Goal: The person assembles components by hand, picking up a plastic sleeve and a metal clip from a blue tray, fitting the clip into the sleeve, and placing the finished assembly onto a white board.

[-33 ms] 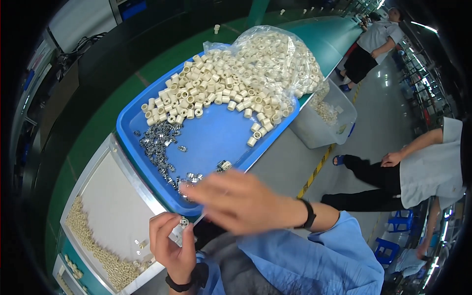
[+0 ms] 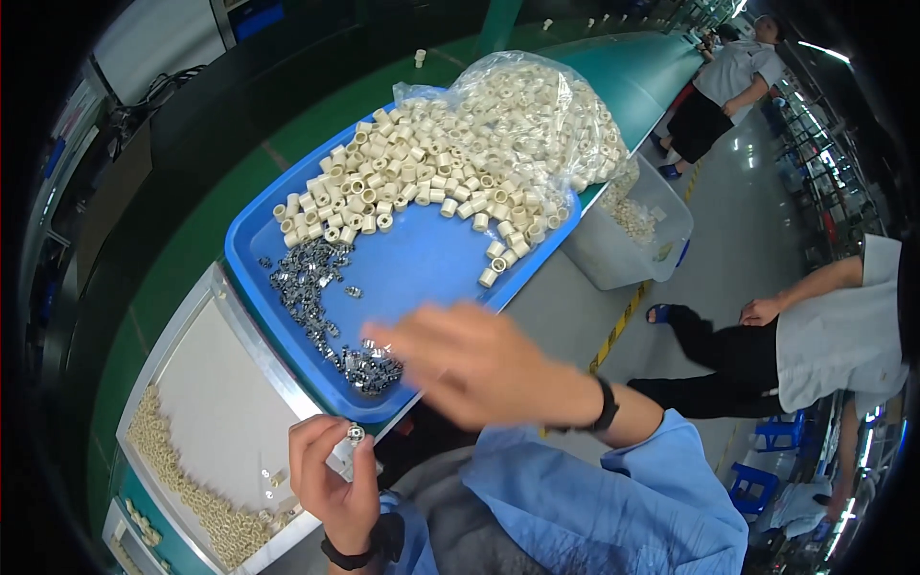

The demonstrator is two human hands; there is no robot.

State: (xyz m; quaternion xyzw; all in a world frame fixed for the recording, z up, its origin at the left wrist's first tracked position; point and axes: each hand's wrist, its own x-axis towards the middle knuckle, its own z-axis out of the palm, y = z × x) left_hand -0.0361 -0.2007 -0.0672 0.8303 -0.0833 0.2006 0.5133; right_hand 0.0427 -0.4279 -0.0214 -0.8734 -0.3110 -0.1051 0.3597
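Fingers [image 2: 356, 450] of the left hand [image 2: 331, 484] are pinching a small metal piece [image 2: 356, 433] while the right hand [image 2: 479, 364], grip open and blurred, is hovering over the blue tray [image 2: 422, 268].

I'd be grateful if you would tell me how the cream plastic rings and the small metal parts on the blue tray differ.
The cream plastic rings are pale, matt short tubes; the small metal parts are dark, shiny and noticeably smaller. The rings form a broad heap across the tray's far side, spilling from a clear plastic bag; the metal parts lie in a thin strip along the edge nearest the white tray. Both lie loose on the blue tray.
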